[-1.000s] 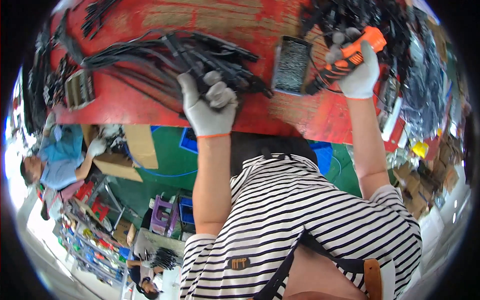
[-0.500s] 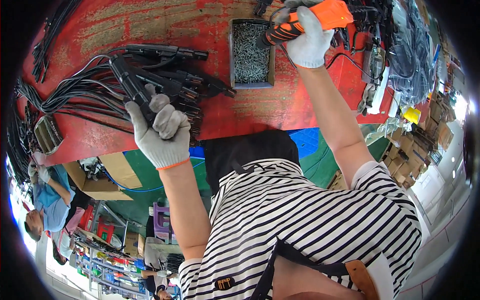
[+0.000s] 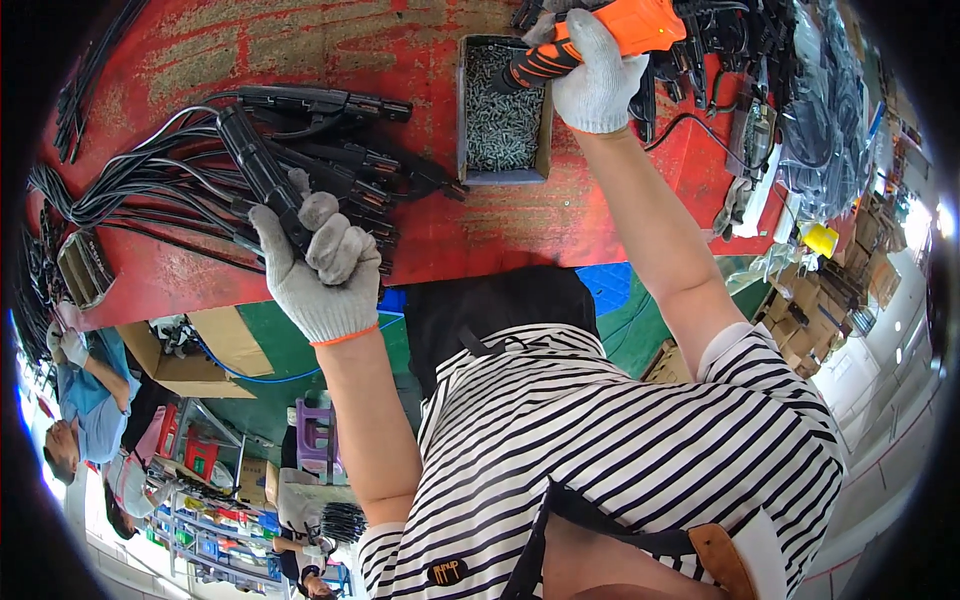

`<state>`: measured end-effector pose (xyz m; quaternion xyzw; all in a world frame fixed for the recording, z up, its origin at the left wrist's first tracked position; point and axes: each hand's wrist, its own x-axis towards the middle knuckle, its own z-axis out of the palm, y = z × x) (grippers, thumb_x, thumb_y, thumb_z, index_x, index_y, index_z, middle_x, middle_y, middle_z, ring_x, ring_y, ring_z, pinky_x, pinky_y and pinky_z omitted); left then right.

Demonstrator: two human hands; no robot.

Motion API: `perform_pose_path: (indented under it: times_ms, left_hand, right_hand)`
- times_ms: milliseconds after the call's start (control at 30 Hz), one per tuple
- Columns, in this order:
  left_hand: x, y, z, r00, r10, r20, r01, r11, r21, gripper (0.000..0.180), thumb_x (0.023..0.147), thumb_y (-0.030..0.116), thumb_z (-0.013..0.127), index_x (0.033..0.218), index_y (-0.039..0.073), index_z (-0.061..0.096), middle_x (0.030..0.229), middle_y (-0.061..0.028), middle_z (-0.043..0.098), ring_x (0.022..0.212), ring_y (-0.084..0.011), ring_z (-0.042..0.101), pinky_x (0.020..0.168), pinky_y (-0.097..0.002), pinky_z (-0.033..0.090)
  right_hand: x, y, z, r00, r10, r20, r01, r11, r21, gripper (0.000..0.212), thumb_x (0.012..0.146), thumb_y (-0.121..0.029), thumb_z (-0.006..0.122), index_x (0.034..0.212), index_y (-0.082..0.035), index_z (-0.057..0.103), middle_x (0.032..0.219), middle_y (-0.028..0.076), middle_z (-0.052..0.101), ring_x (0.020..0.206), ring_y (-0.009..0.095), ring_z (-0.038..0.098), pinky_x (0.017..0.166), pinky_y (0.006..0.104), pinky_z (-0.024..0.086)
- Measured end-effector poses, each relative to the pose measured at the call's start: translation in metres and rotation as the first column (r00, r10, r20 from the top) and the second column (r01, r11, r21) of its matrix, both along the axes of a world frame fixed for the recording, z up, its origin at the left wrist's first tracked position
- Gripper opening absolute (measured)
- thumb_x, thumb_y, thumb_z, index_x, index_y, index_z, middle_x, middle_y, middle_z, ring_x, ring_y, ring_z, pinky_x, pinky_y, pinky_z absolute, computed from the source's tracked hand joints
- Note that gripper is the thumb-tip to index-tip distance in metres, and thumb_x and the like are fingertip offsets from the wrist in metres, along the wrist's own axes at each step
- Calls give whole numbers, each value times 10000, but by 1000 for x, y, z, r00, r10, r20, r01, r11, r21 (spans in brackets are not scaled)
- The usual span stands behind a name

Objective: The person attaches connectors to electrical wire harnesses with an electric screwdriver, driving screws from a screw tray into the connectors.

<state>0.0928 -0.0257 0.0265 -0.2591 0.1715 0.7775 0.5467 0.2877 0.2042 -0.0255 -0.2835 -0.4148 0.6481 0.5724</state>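
My left hand, in a pale knit glove, is closed round a long black plastic housing with a cable. Under and beside it lie several similar black cabled parts. My right hand, gloved too, grips an orange and black electric screwdriver. Its dark front end points left, over the upper right of an open box filled with small silver screws. The tool's tip is hard to make out against the screws.
The red worktable is worn and scratched. Bundled black cables run to its left edge. Clear plastic bags and pliers lie at the right. A cardboard carton stands below the table at left, and co-workers are beyond.
My right hand and the electric screwdriver have shifted slightly left, further over the screw box. My left hand keeps its hold on the black housing in nearly the same place.
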Motion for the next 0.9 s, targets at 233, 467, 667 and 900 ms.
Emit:
perform_pose_path:
  times_ms: [233,467,667,900]
  left_hand:
    - [0,2,-2,1000,-2,-6,2,999,-32,519,1082,440,548,1340,-11,571,856,-46,517,520,-76,410,427,-214,330]
    - [0,4,2,1000,2,-27,-5,995,-98,507,1078,436,556,1340,2,576,852,-48,520,519,-78,414,421,-209,326]
    - [0,2,2,997,-12,-79,7,998,-63,571,1080,436,552,1342,-71,552,874,-74,552,527,-82,433,426,-220,353]
    - [-3,1,14,993,-30,-111,15,992,-128,525,1076,435,558,1297,-40,587,870,-69,551,534,-79,424,431,-218,348]
  right_hand:
    - [-3,1,-8,1000,-13,18,13,1000,-2,217,921,-7,656,1122,-54,591,1010,132,693,780,210,689,664,361,603]
    - [-1,6,-3,999,-30,27,30,1000,3,233,918,7,660,1133,-54,593,1014,136,698,772,219,691,659,372,598]
    - [0,7,14,999,-34,-5,34,999,22,219,936,-20,651,1144,-63,599,1010,141,696,786,237,698,665,376,595]
    - [-5,-6,74,994,-49,-95,44,998,-55,235,978,-156,628,1206,-121,583,1073,135,685,776,262,709,701,419,595]
